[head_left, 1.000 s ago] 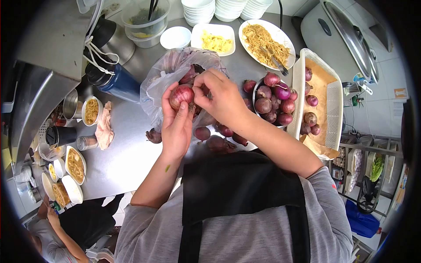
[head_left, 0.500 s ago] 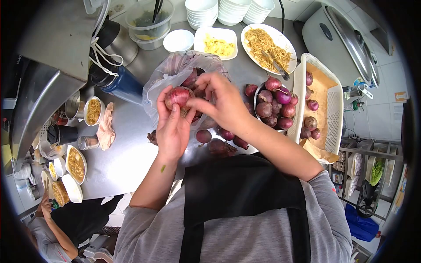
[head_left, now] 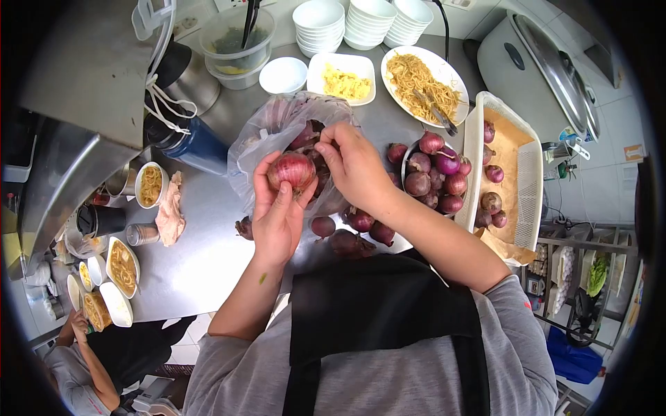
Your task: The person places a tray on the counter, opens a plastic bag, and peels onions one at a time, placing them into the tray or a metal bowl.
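Note:
My left hand [head_left: 275, 220] is wrapped round a red onion [head_left: 292, 170], its shiny purple-red side facing up. Just right of it, my right hand [head_left: 357, 165] has thumb and index finger pinched together, apart from the onion. Whatever may lie in that pinch is too small to make out. Beneath both hands sits a translucent plastic bag [head_left: 253, 142] with dark onion skins in it. Several loose onions [head_left: 360, 220] lie on the steel counter below my right wrist. A heaped bowl of red onions [head_left: 436, 166] stands to the right.
A white basket [head_left: 540, 180] lined with brown paper holds a few onions. Behind are a plate of noodles [head_left: 423, 73], a dish of yellow food [head_left: 343, 80] and stacked bowls [head_left: 319, 24]. A blue bottle [head_left: 198, 149] stands left. Another person [head_left: 80, 360] is at lower left.
My right hand has drawn off the onion to the right, its thumb and index finger closing together. The onion has turned in my left hand and sits slightly lower.

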Tool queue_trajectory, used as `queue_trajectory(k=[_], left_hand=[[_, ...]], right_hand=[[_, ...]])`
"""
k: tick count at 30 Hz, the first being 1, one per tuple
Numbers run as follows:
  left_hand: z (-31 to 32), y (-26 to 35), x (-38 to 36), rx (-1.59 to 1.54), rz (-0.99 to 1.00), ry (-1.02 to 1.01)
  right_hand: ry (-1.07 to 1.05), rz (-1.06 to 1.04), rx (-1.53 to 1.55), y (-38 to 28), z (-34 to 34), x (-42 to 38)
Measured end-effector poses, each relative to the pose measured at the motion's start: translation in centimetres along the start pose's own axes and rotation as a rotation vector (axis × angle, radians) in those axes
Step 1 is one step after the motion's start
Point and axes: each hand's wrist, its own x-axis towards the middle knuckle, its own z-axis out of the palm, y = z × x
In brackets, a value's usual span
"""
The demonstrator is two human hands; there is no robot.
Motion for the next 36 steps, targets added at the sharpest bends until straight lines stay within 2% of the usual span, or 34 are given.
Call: queue_trajectory(k=[5,12,15,17,20,22,24,25,27,28,31,33,36], left_hand=[[-0.2,0.3,0.1,-0.121,-0.001,-0.031],[-0.8,0.9,0.5,-0.363,-0.107,-0.002],[-1.2,0.3,0.5,-0.330,-0.114,0.044],[-1.2,0.0,0.4,-0.042,-0.057,0.027],[-1.2,-0.4,0.4,0.034,-0.024,-0.054],[-0.9,-0.3,0.5,0.079,-0.031,-0.052],[-0.9,-0.2,0.4,0.090,0.005,-0.086],[-0.8,-0.1,0.4,0.093,0.002,-0.086],[-0.5,0.0,0.3,0.028,0.048,-0.019],[-0.6,-0.1,0.3,0.030,0.046,-0.017],[-1.1,-0.2,0.5,0.089,0.119,-0.011],[-1.3,-0.1,0.6,0.180,0.121,-0.069],[-0.5,0.2,0.6,0.129,0.139,-0.086]], right_hand=[[-0.101,0.081,-0.084,-0.2,0.2,-0.5],[-0.105,0.084,-0.100,0.4,0.0,-0.5],[-0.130,0.087,-0.019,-0.9,-0.8,0.1],[-0.241,0.169,0.191,-2.7,-1.2,0.4],[-0.226,0.114,0.299,-1.6,0.1,-0.4],[-0.191,0.113,0.293,-1.2,0.2,-0.2],[-0.102,-0.005,0.104,-0.7,0.2,-0.1],[-0.099,-0.002,0.107,-0.7,0.1,-0.2],[-0.116,0.226,0.232,-1.9,-0.7,0.0],[-0.116,0.228,0.235,-2.3,-0.9,-0.2],[-0.229,0.209,0.314,-2.6,-0.8,-0.9],[-0.148,0.026,0.233,-1.9,0.0,-1.4],[-0.102,0.070,0.194,-1.5,0.1,-1.2]])
